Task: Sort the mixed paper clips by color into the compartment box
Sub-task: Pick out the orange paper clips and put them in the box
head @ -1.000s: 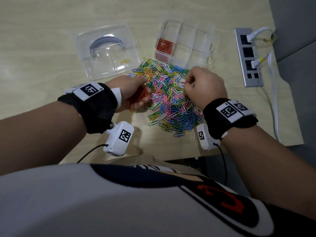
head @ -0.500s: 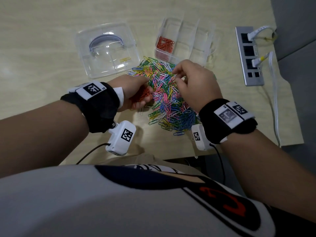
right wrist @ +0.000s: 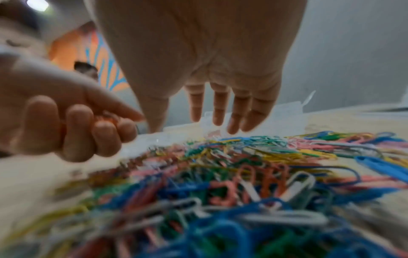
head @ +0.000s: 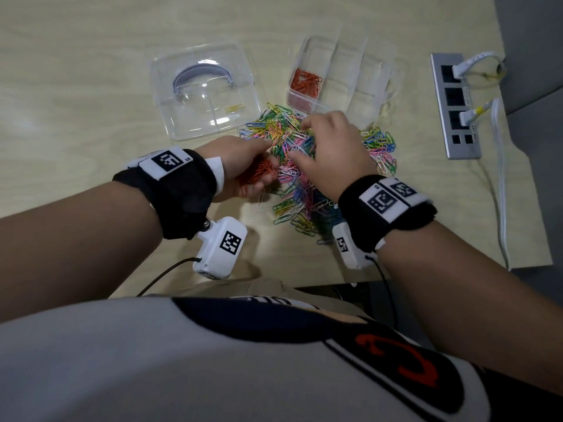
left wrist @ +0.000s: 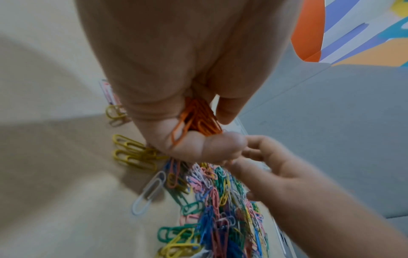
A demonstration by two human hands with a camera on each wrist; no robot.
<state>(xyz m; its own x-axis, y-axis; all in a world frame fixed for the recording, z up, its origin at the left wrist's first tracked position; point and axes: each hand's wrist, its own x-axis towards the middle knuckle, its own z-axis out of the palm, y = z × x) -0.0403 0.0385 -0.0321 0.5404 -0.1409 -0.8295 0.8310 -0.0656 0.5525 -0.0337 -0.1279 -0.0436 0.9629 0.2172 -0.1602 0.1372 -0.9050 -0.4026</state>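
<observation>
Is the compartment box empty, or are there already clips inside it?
Not empty. The compartment box holds orange clips in its leftmost section; the other sections look empty.

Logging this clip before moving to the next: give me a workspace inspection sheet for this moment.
Surface: light wood table.
Job's things: mixed paper clips heaped; compartment box holds orange clips in one end compartment.
Clutter: clear lid with one yellow clip on it.
Hands: left hand grips orange clip bunch; right hand over the heap, fingers straight.
Cables: white leads in power strip.
Surroundings: grey floor.
</observation>
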